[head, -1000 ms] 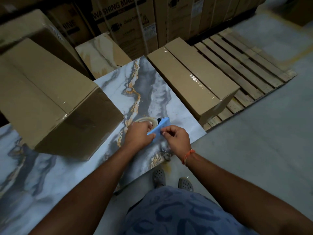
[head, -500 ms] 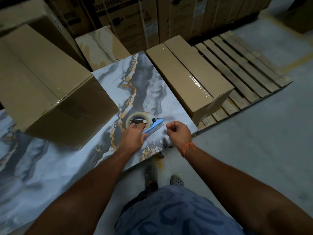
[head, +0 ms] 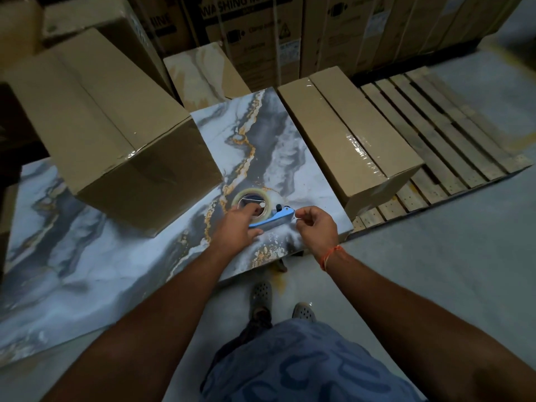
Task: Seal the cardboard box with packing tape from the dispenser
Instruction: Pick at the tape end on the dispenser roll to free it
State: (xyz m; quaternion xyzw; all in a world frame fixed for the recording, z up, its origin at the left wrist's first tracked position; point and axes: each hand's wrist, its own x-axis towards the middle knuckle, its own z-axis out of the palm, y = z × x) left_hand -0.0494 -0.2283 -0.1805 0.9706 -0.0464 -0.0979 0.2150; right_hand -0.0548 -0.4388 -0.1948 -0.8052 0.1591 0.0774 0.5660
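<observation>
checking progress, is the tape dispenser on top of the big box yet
No, the tape dispenser lies on the marble-patterned slab, beside the big box, with both hands at it.

Warehouse, stacked appliance cartons [head: 261, 33] (one printed "WASHING MAC..."), wooden pallet [head: 452, 134], concrete floor [head: 452, 256]

A large brown cardboard box [head: 116, 134] sits on the left part of a marbled grey-white slab table [head: 269, 146]. A long flat cardboard carton [head: 348, 132] lies at the slab's right edge, resting on a slatted wooden pallet [head: 452, 134] that extends further right. Between box and carton, near the front edge, lies a blue-handled tape dispenser [head: 266, 213]. Printed cartons [head: 261, 33] stand stacked behind.
</observation>
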